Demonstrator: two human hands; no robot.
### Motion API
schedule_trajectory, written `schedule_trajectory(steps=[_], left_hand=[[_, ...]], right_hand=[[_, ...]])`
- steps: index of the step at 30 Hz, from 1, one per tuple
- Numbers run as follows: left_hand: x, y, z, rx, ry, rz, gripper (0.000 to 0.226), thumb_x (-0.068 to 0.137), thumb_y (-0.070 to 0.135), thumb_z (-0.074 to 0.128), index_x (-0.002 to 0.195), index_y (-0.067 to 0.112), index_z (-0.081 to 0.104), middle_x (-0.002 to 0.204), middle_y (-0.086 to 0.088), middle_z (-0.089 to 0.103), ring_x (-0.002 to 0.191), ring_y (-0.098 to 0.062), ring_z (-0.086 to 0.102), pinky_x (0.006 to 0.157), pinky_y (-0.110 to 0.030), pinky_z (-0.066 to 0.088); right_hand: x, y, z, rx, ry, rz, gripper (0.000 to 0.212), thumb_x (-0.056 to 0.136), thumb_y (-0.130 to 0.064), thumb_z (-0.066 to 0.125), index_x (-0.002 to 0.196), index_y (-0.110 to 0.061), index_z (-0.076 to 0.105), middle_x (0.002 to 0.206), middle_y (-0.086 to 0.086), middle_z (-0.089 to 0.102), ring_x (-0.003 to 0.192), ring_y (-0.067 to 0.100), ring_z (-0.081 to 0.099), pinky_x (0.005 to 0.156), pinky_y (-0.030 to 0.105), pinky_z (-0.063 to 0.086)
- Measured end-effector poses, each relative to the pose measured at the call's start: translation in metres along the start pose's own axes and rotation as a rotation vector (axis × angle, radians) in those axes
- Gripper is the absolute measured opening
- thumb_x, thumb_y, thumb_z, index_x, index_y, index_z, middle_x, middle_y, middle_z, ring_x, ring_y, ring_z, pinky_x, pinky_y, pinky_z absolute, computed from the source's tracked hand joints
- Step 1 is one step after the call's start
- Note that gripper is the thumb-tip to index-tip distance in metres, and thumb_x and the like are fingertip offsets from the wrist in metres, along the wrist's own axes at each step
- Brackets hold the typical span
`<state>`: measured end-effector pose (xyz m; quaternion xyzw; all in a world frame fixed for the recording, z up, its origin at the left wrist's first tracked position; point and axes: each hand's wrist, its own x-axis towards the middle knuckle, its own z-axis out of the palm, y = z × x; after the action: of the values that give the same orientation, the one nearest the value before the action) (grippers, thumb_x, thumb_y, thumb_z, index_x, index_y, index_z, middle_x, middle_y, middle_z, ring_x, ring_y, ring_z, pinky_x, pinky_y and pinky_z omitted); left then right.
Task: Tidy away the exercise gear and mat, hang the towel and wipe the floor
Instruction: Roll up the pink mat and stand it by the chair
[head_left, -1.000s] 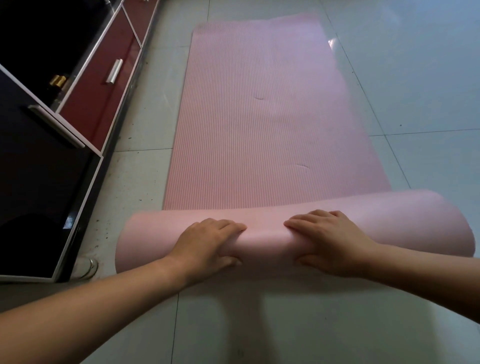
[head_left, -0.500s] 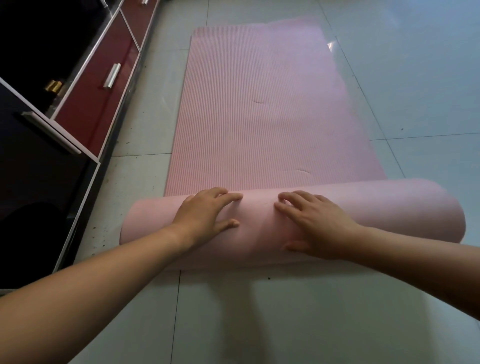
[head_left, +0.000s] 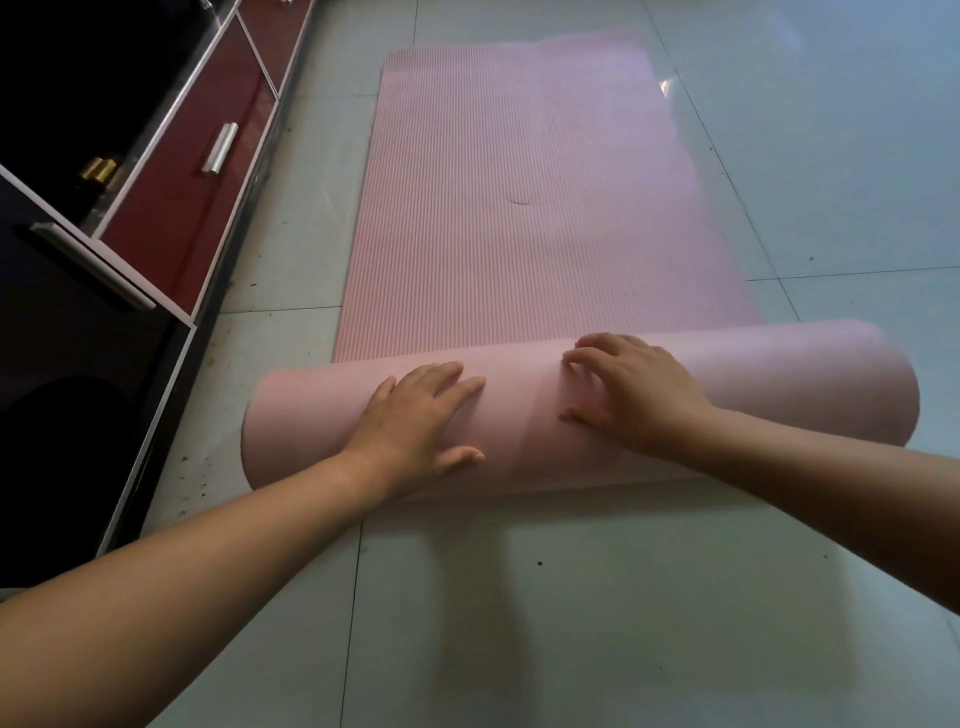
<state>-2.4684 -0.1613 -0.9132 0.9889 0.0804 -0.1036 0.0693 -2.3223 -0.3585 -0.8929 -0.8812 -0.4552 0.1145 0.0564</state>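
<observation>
The ribbed pink foam exercise mat lies half-rolled at mid-frame; the left hand and right hand press flat on its roll, fingers spread, grasping nothing.

floor: pale glossy tiles, dirt specks | left: low cabinet, dark-red drawers, metal handle

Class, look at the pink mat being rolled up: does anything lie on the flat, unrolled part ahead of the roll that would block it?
Nothing visible does. The flat part of the mat is bare, showing only small creases. The left hand and right hand rest open on the roll. The cabinet stands clear to the left.
</observation>
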Motion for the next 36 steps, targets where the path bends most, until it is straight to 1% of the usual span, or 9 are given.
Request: schedule_trajectory(steps=[2, 7, 10, 14, 17, 20, 23, 28, 36], left_hand=[[0.002, -0.001, 0.0, -0.012, -0.007, -0.003, 0.081, 0.079, 0.059, 0.057, 0.146, 0.031, 0.02, 0.154, 0.002, 0.019, 0.141, -0.017, 0.016, 0.111, -0.046, 0.024], [0.015, -0.005, 0.0, -0.013, 0.0, -0.019, 0.078, 0.081, 0.057, 0.056, 0.146, 0.031, 0.021, 0.154, 0.002, 0.021, 0.141, -0.018, 0.018, 0.11, -0.047, 0.026], [0.019, -0.006, -0.001, -0.026, 0.028, -0.037, 0.073, 0.083, 0.055, 0.056, 0.145, 0.032, 0.025, 0.153, 0.001, 0.024, 0.14, -0.019, 0.021, 0.109, -0.048, 0.029], [0.017, -0.006, 0.0, -0.033, 0.111, -0.053, 0.063, 0.087, 0.05, 0.052, 0.143, 0.031, 0.03, 0.151, -0.001, 0.029, 0.138, -0.021, 0.026, 0.108, -0.047, 0.03], [0.017, -0.01, 0.0, -0.012, 0.082, -0.074, 0.075, 0.082, 0.056, 0.056, 0.145, 0.031, 0.024, 0.154, -0.001, 0.022, 0.14, -0.02, 0.02, 0.109, -0.049, 0.027], [0.019, -0.012, 0.002, 0.019, 0.017, -0.092, 0.089, 0.075, 0.06, 0.062, 0.147, 0.035, 0.016, 0.156, 0.002, 0.013, 0.143, -0.018, 0.013, 0.112, -0.048, 0.023], [0.022, -0.013, 0.004, 0.015, 0.01, -0.098, 0.09, 0.075, 0.059, 0.063, 0.147, 0.036, 0.014, 0.156, 0.003, 0.012, 0.143, -0.018, 0.011, 0.113, -0.048, 0.021], [0.027, -0.015, 0.007, -0.049, -0.014, -0.104, 0.087, 0.074, 0.056, 0.066, 0.146, 0.037, 0.02, 0.155, 0.004, 0.019, 0.141, -0.017, 0.017, 0.112, -0.046, 0.023], [0.026, -0.011, 0.017, -0.07, 0.009, -0.106, 0.074, 0.077, 0.048, 0.067, 0.141, 0.035, 0.032, 0.147, 0.007, 0.035, 0.134, -0.017, 0.031, 0.108, -0.045, 0.029]], right_hand=[[-0.007, -0.001, 0.003, -0.043, -0.018, -0.041, 0.066, 0.083, -0.055, 0.055, 0.137, -0.021, 0.038, 0.146, 0.001, 0.032, 0.133, 0.023, 0.03, 0.105, 0.036, 0.028], [-0.024, -0.005, 0.015, -0.144, -0.093, -0.083, 0.087, 0.082, -0.059, 0.054, 0.148, -0.017, 0.015, 0.157, 0.007, 0.008, 0.143, 0.027, 0.006, 0.115, 0.04, 0.009], [-0.018, -0.002, 0.015, -0.192, -0.119, -0.094, 0.09, 0.082, -0.057, 0.054, 0.149, -0.018, 0.007, 0.157, 0.005, 0.001, 0.144, 0.025, 0.002, 0.115, 0.039, 0.007], [0.004, 0.007, -0.002, -0.169, -0.097, -0.088, 0.084, 0.08, -0.054, 0.059, 0.146, -0.024, 0.017, 0.154, 0.001, 0.015, 0.14, 0.02, 0.015, 0.109, 0.035, 0.02], [0.015, 0.011, -0.01, -0.124, -0.055, -0.039, 0.076, 0.079, -0.053, 0.061, 0.142, -0.026, 0.028, 0.148, -0.001, 0.026, 0.135, 0.02, 0.025, 0.105, 0.036, 0.026], [0.017, 0.012, -0.006, -0.117, -0.034, -0.033, 0.071, 0.081, -0.053, 0.059, 0.14, -0.026, 0.032, 0.146, 0.0, 0.029, 0.134, 0.021, 0.027, 0.104, 0.037, 0.027], [0.016, 0.011, 0.0, -0.147, -0.051, -0.053, 0.077, 0.079, -0.056, 0.06, 0.142, -0.025, 0.028, 0.149, 0.001, 0.025, 0.136, 0.023, 0.023, 0.107, 0.037, 0.024], [0.018, 0.013, 0.009, -0.172, -0.103, -0.051, 0.088, 0.073, -0.061, 0.064, 0.143, -0.026, 0.024, 0.149, 0.0, 0.023, 0.136, 0.022, 0.021, 0.108, 0.038, 0.022], [0.022, 0.013, 0.021, -0.141, -0.093, -0.036, 0.07, 0.074, -0.058, 0.063, 0.133, -0.028, 0.04, 0.139, -0.006, 0.041, 0.125, 0.021, 0.039, 0.099, 0.035, 0.034]])
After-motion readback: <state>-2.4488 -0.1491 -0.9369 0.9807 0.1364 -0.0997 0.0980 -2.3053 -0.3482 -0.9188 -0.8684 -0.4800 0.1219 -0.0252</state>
